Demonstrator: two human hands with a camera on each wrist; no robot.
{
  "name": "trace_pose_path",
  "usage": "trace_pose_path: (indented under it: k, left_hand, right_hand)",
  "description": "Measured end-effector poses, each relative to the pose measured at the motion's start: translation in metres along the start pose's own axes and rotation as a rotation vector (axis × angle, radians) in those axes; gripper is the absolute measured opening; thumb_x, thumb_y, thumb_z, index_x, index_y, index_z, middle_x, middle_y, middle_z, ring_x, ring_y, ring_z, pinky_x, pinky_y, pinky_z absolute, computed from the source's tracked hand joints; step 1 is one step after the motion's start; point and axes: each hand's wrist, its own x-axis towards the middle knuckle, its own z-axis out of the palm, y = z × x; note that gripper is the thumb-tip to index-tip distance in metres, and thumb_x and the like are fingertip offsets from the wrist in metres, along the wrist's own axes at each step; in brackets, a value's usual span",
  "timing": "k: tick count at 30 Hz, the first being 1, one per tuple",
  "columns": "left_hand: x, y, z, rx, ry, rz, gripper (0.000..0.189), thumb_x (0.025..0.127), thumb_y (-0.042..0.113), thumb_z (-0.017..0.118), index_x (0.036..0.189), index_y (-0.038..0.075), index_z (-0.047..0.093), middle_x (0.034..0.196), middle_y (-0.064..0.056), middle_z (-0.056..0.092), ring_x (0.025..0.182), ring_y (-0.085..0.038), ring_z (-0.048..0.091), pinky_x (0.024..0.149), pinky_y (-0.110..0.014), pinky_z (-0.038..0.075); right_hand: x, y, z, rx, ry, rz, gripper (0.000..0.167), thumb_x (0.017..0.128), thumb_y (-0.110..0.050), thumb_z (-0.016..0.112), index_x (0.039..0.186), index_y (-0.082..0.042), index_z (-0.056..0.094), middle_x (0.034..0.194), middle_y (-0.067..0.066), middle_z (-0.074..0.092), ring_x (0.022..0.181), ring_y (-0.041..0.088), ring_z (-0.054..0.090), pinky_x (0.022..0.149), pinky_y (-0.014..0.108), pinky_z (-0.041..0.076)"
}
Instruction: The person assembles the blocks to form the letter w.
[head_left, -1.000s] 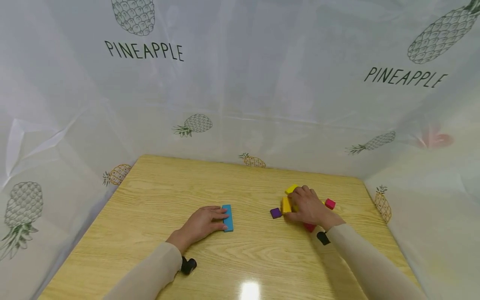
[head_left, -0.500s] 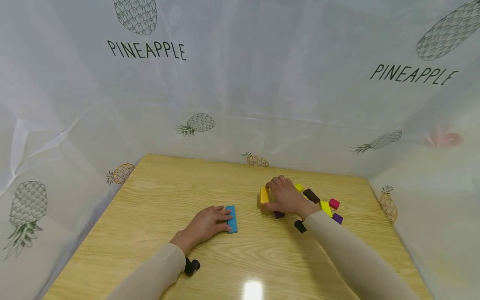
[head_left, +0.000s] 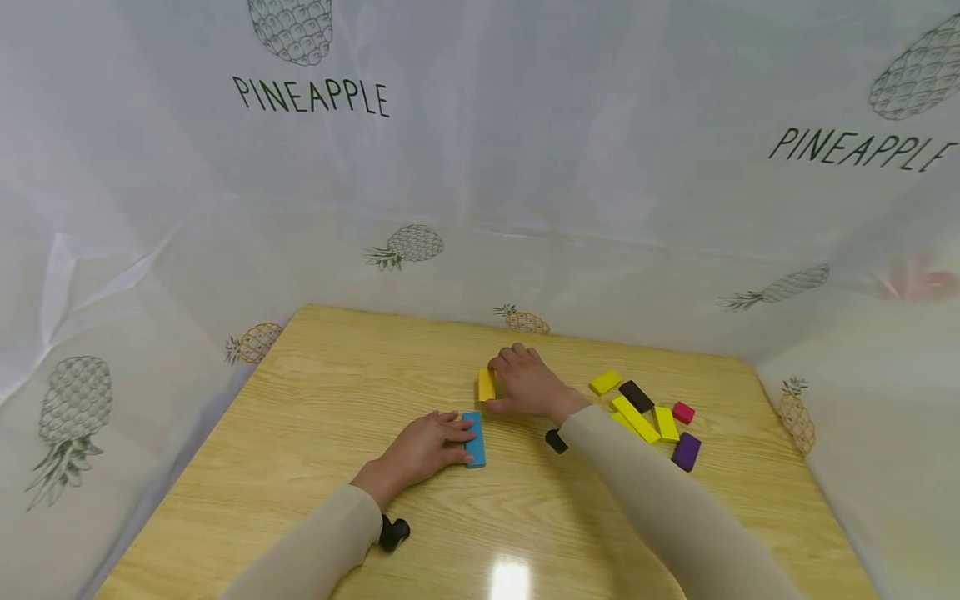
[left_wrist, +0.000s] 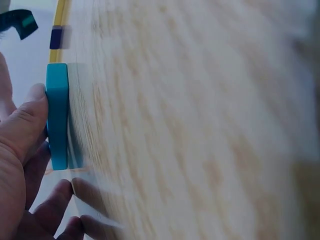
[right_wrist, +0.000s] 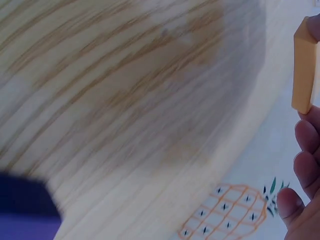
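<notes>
A blue rectangular block (head_left: 474, 439) lies flat on the wooden table (head_left: 360, 358), with my left hand (head_left: 426, 442) at its left side. The thumb and a finger rest on the block's upper face; in the left wrist view the other fingertips reach past one end of the block (left_wrist: 57, 117) and touch down by the tabletop. Farther back and to the right, my right hand (head_left: 528, 385) pinches an orange-yellow block (head_left: 487, 385) by its two ends, between thumb and fingers. In the right wrist view this block (right_wrist: 304, 70) is held over the table.
At the right lie several loose blocks: yellow ones (head_left: 636, 418), a dark brown one (head_left: 636, 397), a red one (head_left: 683, 412) and a purple one (head_left: 686, 452). My right sleeve (head_left: 660, 500) covers the table below them. A pineapple-print sheet (head_left: 525, 208) hangs behind the table.
My right hand has drawn leftward out of the block pile with the orange-yellow block, toward the blue block. More of the pile shows now. My left hand keeps its place on the blue block.
</notes>
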Motion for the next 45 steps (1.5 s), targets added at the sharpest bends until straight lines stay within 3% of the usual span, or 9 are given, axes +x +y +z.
trace_pose_path:
  k: [5, 10, 24, 30, 35, 45]
  left_hand:
    - [0.000, 0.000, 0.000, -0.009, 0.002, 0.011, 0.046, 0.101, 0.039, 0.071, 0.141, 0.017, 0.070, 0.154, 0.001, 0.060, 0.153, -0.031, 0.044, 0.128, -0.058, 0.029]
    - [0.001, -0.002, 0.001, -0.020, 0.007, 0.022, 0.046, 0.101, 0.039, 0.071, 0.141, 0.017, 0.070, 0.153, 0.002, 0.060, 0.153, -0.031, 0.044, 0.129, -0.057, 0.028]
    - [0.000, -0.001, 0.002, -0.012, 0.012, 0.025, 0.046, 0.101, 0.036, 0.072, 0.141, 0.015, 0.069, 0.152, 0.001, 0.061, 0.153, -0.031, 0.044, 0.129, -0.058, 0.027]
    - [0.000, -0.003, 0.003, 0.007, 0.012, 0.028, 0.046, 0.101, 0.037, 0.072, 0.142, 0.016, 0.069, 0.151, 0.001, 0.061, 0.153, -0.030, 0.044, 0.129, -0.057, 0.027]
    - [0.000, -0.003, 0.003, 0.004, 0.014, 0.025, 0.047, 0.101, 0.038, 0.071, 0.142, 0.016, 0.069, 0.153, 0.002, 0.060, 0.154, -0.030, 0.043, 0.129, -0.057, 0.027]
    - [-0.002, -0.003, 0.003, -0.014, 0.026, 0.035, 0.046, 0.100, 0.039, 0.072, 0.141, 0.017, 0.070, 0.153, 0.002, 0.060, 0.153, -0.031, 0.044, 0.129, -0.058, 0.027]
  right_hand:
    - [0.013, -0.007, 0.006, -0.030, -0.041, -0.001, 0.066, 0.097, -0.059, 0.067, 0.139, -0.008, 0.062, 0.130, 0.011, 0.062, 0.115, 0.030, 0.052, 0.104, 0.051, 0.046]
    - [0.022, -0.010, 0.013, -0.065, -0.045, -0.004, 0.065, 0.098, -0.061, 0.065, 0.136, -0.008, 0.063, 0.126, 0.009, 0.063, 0.110, 0.029, 0.052, 0.101, 0.049, 0.047]
    - [0.029, -0.013, 0.027, -0.060, -0.063, 0.001, 0.062, 0.098, -0.058, 0.063, 0.134, -0.008, 0.063, 0.122, 0.009, 0.062, 0.105, 0.028, 0.051, 0.099, 0.047, 0.047]
    - [0.031, -0.013, 0.028, -0.001, -0.110, 0.026, 0.060, 0.100, -0.054, 0.058, 0.140, -0.009, 0.063, 0.130, 0.009, 0.062, 0.112, 0.029, 0.051, 0.105, 0.051, 0.044]
    - [0.028, -0.013, 0.027, 0.094, -0.095, 0.053, 0.053, 0.105, -0.050, 0.056, 0.141, -0.011, 0.065, 0.134, 0.008, 0.062, 0.116, 0.029, 0.051, 0.107, 0.052, 0.043]
    - [0.021, -0.013, 0.028, 0.105, -0.070, 0.030, 0.051, 0.107, -0.049, 0.058, 0.142, -0.013, 0.066, 0.133, 0.006, 0.064, 0.114, 0.026, 0.053, 0.103, 0.050, 0.046]
